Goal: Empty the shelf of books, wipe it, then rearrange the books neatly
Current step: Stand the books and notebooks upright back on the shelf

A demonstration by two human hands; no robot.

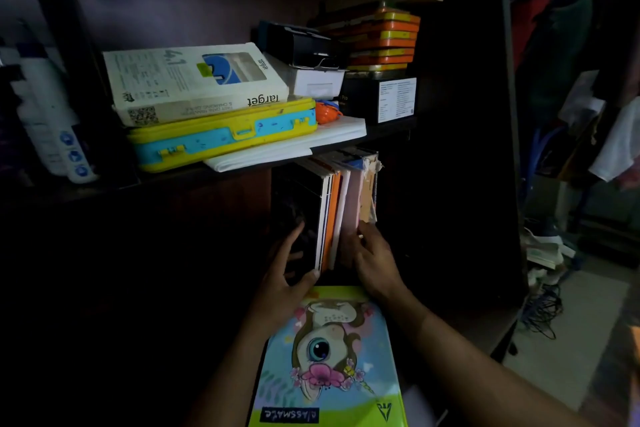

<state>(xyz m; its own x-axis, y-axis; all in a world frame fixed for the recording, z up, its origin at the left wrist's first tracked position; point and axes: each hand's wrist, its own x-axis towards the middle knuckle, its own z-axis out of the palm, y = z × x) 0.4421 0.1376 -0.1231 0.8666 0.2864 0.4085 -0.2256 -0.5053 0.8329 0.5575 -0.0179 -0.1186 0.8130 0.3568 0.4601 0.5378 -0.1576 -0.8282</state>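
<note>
Midway: upright books (337,208) bracketed on lower shelf (398,274) by spread left hand (284,274), right hand (372,256) pinching; notebook (329,357) lying near.

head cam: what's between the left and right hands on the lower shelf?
In the head view, a row of upright books stands between them; the left hand lies against its left side, the right hand against its right.
</note>
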